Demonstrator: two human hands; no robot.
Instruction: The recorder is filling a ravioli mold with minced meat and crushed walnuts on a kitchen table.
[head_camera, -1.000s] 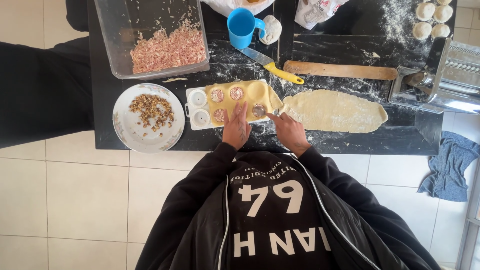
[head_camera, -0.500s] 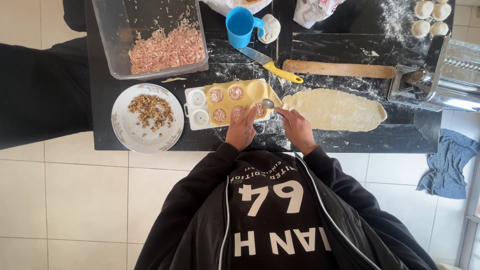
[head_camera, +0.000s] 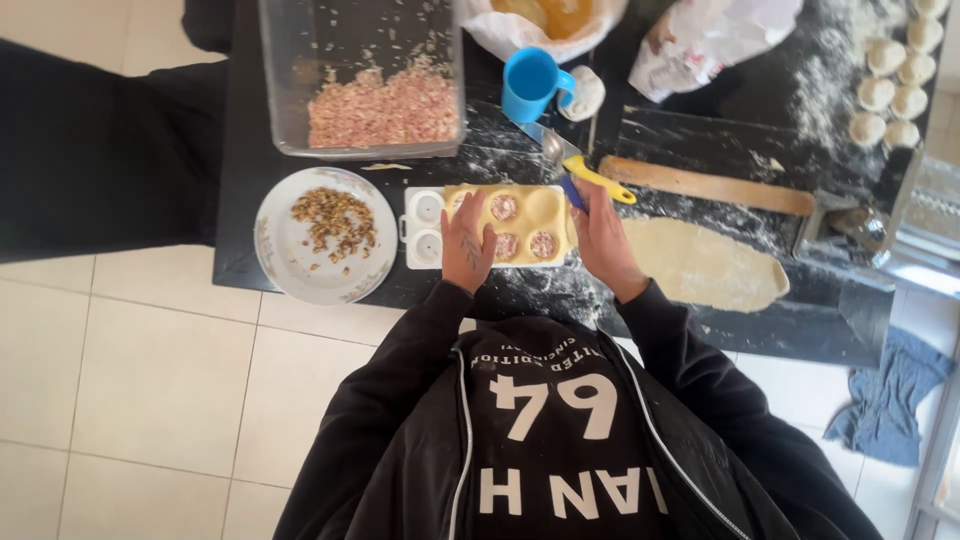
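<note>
**A:** So the left hand (head_camera: 468, 245) is lying flat with its fingers spread on the near edge of the dough sheet (head_camera: 520, 215) that's draped over the white mould tray (head_camera: 424, 228). It isn't gripping anything, just pinning it down. The right hand (head_camera: 600, 235) is closed round a spoon (head_camera: 560, 160) with a blue handle, bowl pointing away toward the far side of the desk (head_camera: 250, 200). Can't tell if there's filling on it, it's too small to make out.

**B:** How would that dough handle, you reckon?

**A:** Soft and floppy, probably tears if you tug it, so I'd press it at the rim between the cups, not over the pink filled hollows. Tray looks light and rigid, which would explain the flat palm on it.

**B:** What's around it?

**A:** Just left of the tray is a plate (head_camera: 290, 270) of chopped nuts. Beyond that is a clear tub (head_camera: 290, 80) of pink mince. A blue cup (head_camera: 528, 83) and a yellow-handled knife (head_camera: 590, 172) sit further back, with a wooden rolling pin (head_camera: 705, 183) and a long rolled dough strip (head_camera: 705, 265) to the right.
</note>
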